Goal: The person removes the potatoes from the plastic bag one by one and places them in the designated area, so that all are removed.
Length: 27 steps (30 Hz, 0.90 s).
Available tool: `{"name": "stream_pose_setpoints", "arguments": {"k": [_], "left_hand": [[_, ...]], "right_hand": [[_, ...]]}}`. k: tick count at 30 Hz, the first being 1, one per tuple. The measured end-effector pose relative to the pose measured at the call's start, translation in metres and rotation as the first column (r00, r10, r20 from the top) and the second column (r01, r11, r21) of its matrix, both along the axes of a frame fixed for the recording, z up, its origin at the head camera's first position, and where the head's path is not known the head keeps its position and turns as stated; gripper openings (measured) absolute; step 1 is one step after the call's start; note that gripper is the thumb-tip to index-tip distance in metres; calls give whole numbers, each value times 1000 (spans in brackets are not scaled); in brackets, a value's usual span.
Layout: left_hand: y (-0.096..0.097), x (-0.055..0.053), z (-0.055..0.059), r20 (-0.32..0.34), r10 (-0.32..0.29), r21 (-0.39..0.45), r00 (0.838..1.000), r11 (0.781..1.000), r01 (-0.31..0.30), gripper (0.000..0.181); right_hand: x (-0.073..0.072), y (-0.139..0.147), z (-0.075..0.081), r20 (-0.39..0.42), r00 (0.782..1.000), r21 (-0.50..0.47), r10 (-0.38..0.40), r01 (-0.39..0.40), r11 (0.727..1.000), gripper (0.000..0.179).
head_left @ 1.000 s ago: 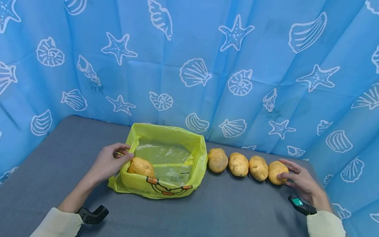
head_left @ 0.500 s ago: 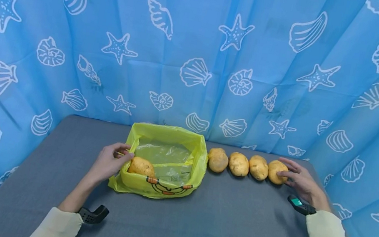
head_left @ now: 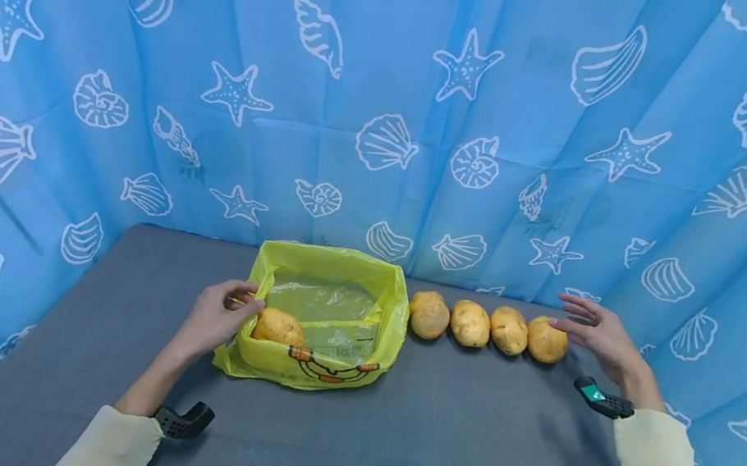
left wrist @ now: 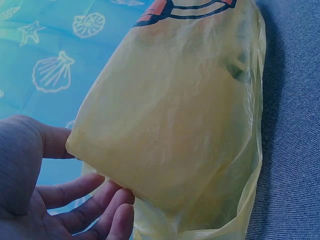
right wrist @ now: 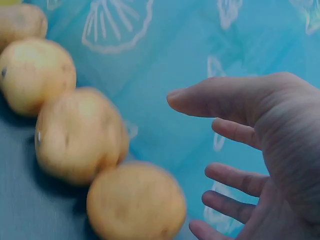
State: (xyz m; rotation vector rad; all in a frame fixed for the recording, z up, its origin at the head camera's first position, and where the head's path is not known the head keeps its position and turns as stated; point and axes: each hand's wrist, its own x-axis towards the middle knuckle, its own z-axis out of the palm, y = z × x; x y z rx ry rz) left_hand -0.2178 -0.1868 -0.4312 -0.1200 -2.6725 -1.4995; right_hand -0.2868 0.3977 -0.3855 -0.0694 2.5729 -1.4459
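Observation:
At the left corner of a yellow-green plastic bag (head_left: 398, 304), my left hand (head_left: 220, 314) holds the rim. The thumb and curled fingers meet the bag's edge in the left wrist view, where the bag's side (left wrist: 170, 115) fills the middle. Inside the opened bag a potato (head_left: 279, 330) lies near the left hand. Several potatoes stand in a row right of the bag. The rightmost potato (head_left: 546, 340) is nearest to my right hand (head_left: 599, 335), which hovers beside and above it with spread fingers. A gap shows between that hand and the potato (right wrist: 136, 201) in the right wrist view.
A grey cloth-covered table (head_left: 426, 442) carries the bag and potatoes. Behind and at the sides hangs a blue curtain (head_left: 399, 88) with white shells and starfish. The leftmost potato (head_left: 429, 315) of the row sits close against the bag's right side.
My right hand has let go of the rightmost potato and lifted up and to the right, away from it. The left hand and the bag stay where they were.

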Motion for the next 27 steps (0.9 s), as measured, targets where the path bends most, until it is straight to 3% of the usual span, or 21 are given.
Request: {"name": "stream_pose_setpoints", "arguments": {"k": [7,13,20,27], "left_hand": [[-1,1,1,0,-4,5,1000,1000,4,47],[-1,1,1,-6,-6,2,1000,1000,6,48],[-2,2,1,-8,-11,6,1000,1000,11,48],[-1,2,2,-8,-14,16,1000,1000,14,46]], "right_hand": [[3,-39,27,-137,989,67,57,-48,997,75],[2,-86,36,-208,963,93,173,-157,983,64],[2,-154,35,-253,886,139,389,-365,921,60],[4,-225,26,-283,796,91,535,-533,841,58]]}}
